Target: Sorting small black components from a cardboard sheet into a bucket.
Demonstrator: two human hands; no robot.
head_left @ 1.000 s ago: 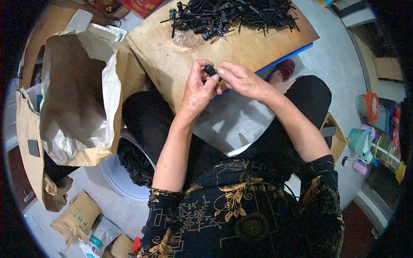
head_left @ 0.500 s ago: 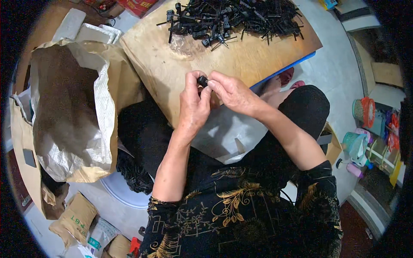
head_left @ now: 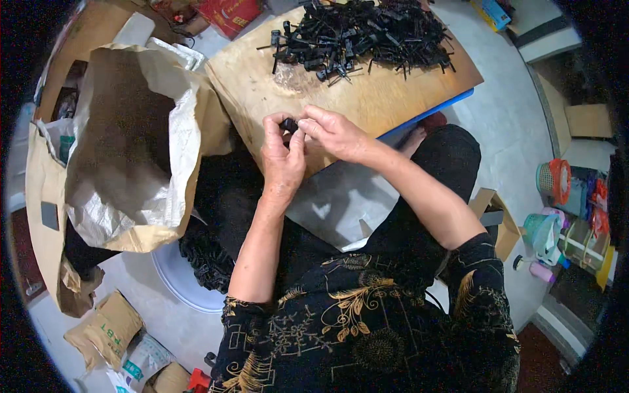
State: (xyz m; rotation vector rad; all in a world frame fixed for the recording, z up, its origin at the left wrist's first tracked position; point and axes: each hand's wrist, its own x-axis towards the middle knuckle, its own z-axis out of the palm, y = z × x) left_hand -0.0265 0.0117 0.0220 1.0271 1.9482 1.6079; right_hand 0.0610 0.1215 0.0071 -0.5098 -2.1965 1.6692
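Note:
A small black plastic part (head_left: 288,124) is held up between both hands, over the near left side of a wooden board (head_left: 252,78). My left hand (head_left: 283,160) is closed on it, thumb and fingers curled around its left side. The fingertips of my right hand (head_left: 335,136) pinch at its right end, where fingers hide the detail. Beyond my hands, a tangled pile of black plastic parts (head_left: 367,42) with thin stems lies on the far part of the board.
A large open woven sack (head_left: 185,173) with a pale lining stands at my left. Below it is a pale round tub (head_left: 167,278) with black pieces (head_left: 206,262). Brown bags (head_left: 108,327) lie at lower left. Baskets (head_left: 544,232) and an open cardboard box (head_left: 504,229) sit at right.
Both hands have moved left across the board with the black part still between them. The view has shifted slightly, so the sack and pile appear further right.

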